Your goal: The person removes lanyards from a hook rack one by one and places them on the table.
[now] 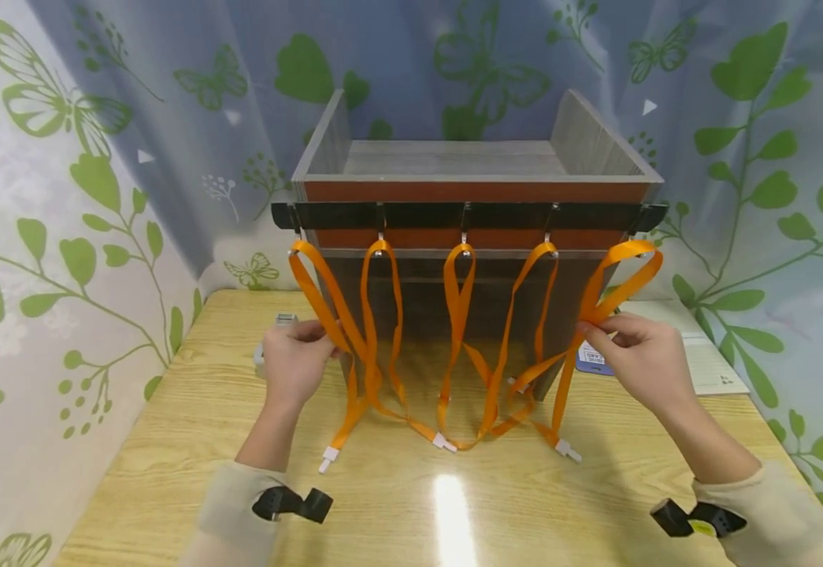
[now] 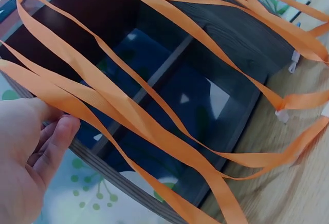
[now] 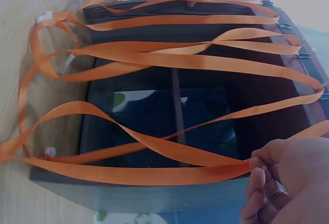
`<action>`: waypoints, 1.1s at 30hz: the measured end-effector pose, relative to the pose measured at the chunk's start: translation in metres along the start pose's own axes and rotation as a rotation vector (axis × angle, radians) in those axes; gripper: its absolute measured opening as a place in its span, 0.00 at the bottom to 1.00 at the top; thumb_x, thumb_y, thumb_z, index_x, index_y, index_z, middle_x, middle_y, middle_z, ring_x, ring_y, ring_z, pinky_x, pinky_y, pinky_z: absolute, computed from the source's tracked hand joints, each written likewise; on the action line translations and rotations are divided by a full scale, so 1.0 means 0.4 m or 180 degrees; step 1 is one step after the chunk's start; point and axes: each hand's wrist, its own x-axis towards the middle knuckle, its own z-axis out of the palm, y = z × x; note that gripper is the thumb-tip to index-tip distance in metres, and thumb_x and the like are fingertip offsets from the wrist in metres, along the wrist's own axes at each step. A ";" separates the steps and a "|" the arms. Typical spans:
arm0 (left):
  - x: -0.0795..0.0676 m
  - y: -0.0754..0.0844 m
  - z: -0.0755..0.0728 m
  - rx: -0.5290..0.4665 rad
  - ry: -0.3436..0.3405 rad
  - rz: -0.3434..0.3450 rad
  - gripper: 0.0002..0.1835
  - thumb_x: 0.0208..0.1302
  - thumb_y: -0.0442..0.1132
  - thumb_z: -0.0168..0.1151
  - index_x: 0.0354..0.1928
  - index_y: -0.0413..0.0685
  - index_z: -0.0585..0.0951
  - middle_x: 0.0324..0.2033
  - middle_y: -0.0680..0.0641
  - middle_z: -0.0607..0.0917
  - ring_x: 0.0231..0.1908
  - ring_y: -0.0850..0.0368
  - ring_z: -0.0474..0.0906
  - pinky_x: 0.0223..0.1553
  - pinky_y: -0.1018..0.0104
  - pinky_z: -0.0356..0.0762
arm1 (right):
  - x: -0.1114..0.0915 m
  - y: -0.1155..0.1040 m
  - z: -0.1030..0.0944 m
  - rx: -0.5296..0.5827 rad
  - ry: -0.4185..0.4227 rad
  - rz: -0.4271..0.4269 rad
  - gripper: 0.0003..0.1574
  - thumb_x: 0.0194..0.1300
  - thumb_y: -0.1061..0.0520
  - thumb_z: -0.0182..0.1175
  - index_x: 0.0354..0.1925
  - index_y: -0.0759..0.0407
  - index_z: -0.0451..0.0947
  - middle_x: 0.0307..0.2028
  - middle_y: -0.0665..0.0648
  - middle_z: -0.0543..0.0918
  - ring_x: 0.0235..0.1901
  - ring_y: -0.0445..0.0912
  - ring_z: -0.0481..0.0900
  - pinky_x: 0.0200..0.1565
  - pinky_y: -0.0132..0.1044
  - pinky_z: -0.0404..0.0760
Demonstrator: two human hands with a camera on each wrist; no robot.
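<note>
Several orange lanyards hang by their loops from hooks on a black rail [image 1: 421, 215] across the front of a grey box-like shelf. My left hand [image 1: 300, 358] is at the leftmost lanyard [image 1: 315, 287], pinching its strap below the hook; the strap partly hides the fingertips in the left wrist view. My right hand [image 1: 641, 358] pinches the rightmost lanyard [image 1: 620, 276] between thumb and fingers, its two straps gathered under the loop. White clips [image 1: 329, 457] at the lower ends lie on the table. The middle lanyards [image 1: 457, 307] hang untouched, their lower straps crossing.
The dark shelf [image 1: 425, 299] stands on a wooden table [image 1: 191, 441], with an open grey tray top [image 1: 454, 157]. A blue-edged card [image 1: 593, 358] and a pale booklet [image 1: 712, 366] lie right of it. A small grey object [image 1: 259, 361] is behind my left hand. Patterned curtains surround the table.
</note>
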 end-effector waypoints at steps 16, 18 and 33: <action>0.000 0.007 -0.003 0.0089 -0.0029 0.0007 0.09 0.59 0.35 0.70 0.36 0.32 0.89 0.25 0.38 0.89 0.21 0.51 0.86 0.21 0.73 0.81 | 0.024 -0.064 -0.136 -0.0105 0.0275 -0.0218 0.10 0.61 0.67 0.66 0.41 0.65 0.88 0.22 0.29 0.78 0.16 0.33 0.70 0.16 0.25 0.66; 0.002 0.007 -0.004 0.0089 -0.0054 -0.0023 0.10 0.60 0.35 0.70 0.37 0.32 0.89 0.26 0.37 0.89 0.22 0.51 0.86 0.21 0.73 0.81 | 0.025 -0.064 -0.151 -0.0156 0.0302 -0.0161 0.10 0.61 0.67 0.66 0.41 0.66 0.88 0.22 0.27 0.79 0.16 0.30 0.71 0.17 0.23 0.68; 0.004 0.007 -0.007 0.0206 -0.0102 -0.0148 0.10 0.60 0.35 0.69 0.37 0.32 0.89 0.27 0.38 0.89 0.19 0.66 0.82 0.22 0.73 0.82 | -0.020 -0.008 -0.211 -0.0669 0.0197 0.0545 0.20 0.69 0.54 0.60 0.48 0.69 0.85 0.23 0.14 0.70 0.19 0.25 0.73 0.17 0.25 0.72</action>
